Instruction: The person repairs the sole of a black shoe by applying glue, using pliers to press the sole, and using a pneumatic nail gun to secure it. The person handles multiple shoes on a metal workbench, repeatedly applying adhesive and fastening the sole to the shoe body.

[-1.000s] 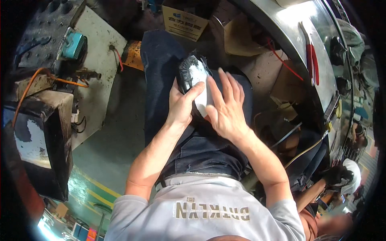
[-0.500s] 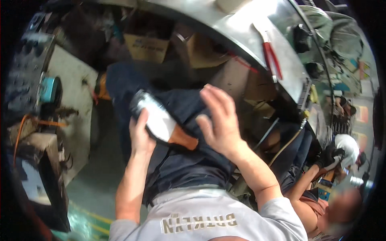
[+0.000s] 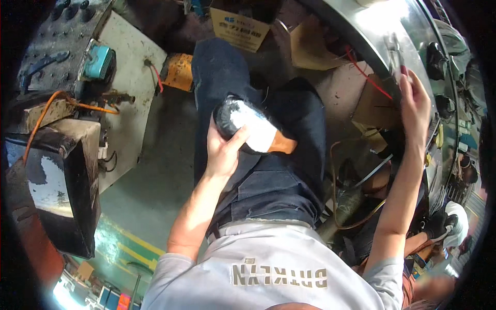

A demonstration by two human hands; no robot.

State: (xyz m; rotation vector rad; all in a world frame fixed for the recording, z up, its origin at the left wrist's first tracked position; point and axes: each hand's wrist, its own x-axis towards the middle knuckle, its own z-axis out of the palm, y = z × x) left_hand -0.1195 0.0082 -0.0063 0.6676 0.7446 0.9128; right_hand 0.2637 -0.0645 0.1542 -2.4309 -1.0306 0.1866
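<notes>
My left hand [image 3: 224, 150] is closed around a shoe [image 3: 256, 129] with a black upper, held bottom up over my lap. Its underside is white along the front and middle and brown at the narrow end. The thumb presses on the white part, while the other fingers are mostly hidden beneath. Out to the right, my right hand [image 3: 416, 106] has its fingers closed on the red handles of a pair of pliers [image 3: 394, 49]. The metal jaws of the pliers point away from me, over the shiny metal bench.
The metal bench [image 3: 356, 23] curves along the far right. Cardboard boxes [image 3: 240, 31] stand below it. At left are a machine with a teal part [image 3: 99, 62], an orange cable [image 3: 39, 126] and a dark box-shaped housing [image 3: 77, 196]. Another person [image 3: 431, 289] sits at lower right.
My right hand has moved from near the shoe out to the bench and taken hold of the pliers. The left hand still holds the shoe. The whole view has shifted.
</notes>
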